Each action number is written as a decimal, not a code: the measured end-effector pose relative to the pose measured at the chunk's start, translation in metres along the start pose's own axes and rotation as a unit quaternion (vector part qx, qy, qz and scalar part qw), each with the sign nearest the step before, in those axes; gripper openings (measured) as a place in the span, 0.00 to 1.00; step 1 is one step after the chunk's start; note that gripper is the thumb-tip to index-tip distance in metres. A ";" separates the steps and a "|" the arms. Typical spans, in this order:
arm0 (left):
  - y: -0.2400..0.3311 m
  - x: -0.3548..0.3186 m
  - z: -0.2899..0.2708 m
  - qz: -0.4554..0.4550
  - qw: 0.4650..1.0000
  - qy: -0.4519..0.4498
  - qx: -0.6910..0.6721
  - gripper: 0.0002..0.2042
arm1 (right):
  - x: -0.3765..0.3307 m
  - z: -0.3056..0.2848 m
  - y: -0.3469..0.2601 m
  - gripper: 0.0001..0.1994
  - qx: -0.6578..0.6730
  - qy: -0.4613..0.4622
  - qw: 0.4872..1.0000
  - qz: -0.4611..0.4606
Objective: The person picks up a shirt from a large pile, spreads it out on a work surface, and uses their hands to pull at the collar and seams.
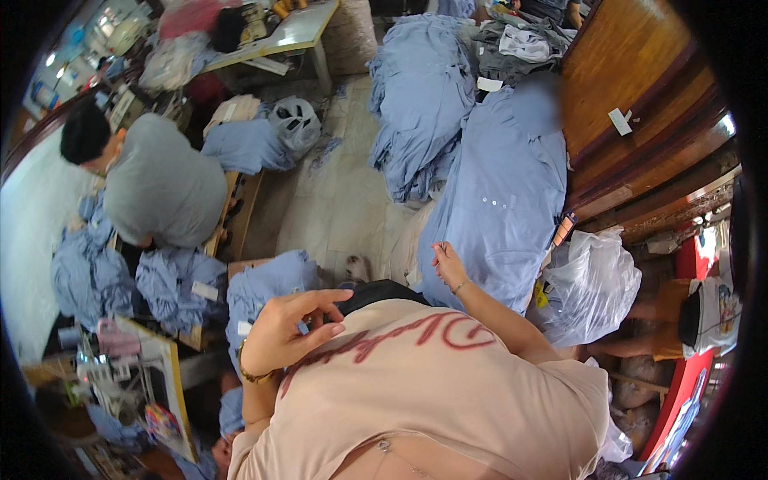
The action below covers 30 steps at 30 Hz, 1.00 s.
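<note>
My left hand (293, 324) is raised in front of my chest, its thumb and fingers apart and nothing visible between them. To the right, my right hand (445, 264) is closed in a pinch over the lower left side of a large pile of blue cloth (496, 168). Whatever its fingertips hold is too small to make out. Several small white round pieces, like buttons, lie in a row on that blue cloth, farther off than my right hand. Left of my left hand, a folded heap of blue fabric (272, 280) sits low down.
A second blue cloth pile (420, 88) stands beyond the tiled floor (344, 152). A clear plastic bag (592, 280) bulges at right, below a wooden door (632, 72). At left, a person in grey (164, 180) sits on a bench among blue garments. A worktable (280, 36) stands behind.
</note>
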<state>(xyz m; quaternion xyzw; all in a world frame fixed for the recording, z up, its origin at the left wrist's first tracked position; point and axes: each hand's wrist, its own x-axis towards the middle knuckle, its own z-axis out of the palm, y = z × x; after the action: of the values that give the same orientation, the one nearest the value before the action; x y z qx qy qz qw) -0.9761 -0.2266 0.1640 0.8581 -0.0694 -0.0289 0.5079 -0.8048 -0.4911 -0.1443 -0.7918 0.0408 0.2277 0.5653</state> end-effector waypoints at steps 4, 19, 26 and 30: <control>-0.067 0.079 -0.052 0.035 0.999 -0.021 0.018 0.18 | 0.101 0.034 -0.038 0.10 -0.156 0.086 0.980 -0.087; -0.276 0.420 -0.181 0.026 0.997 0.016 -0.069 0.06 | 0.367 0.038 -0.223 0.16 -0.126 0.282 0.942 -0.132; -0.253 0.623 -0.131 0.304 0.950 -0.053 0.043 0.07 | 0.428 -0.017 -0.243 0.16 -0.197 0.339 0.887 -0.244; -0.258 0.705 -0.093 0.318 0.931 -0.165 0.068 0.08 | 0.466 -0.059 -0.249 0.16 -0.239 0.403 0.880 -0.080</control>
<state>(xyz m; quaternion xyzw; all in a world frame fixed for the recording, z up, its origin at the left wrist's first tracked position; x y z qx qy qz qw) -0.2449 -0.1279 -0.0027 0.8069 -0.4232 -0.0025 0.4121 -0.2899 -0.3664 -0.1004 -0.9267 0.1460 -0.1541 0.3102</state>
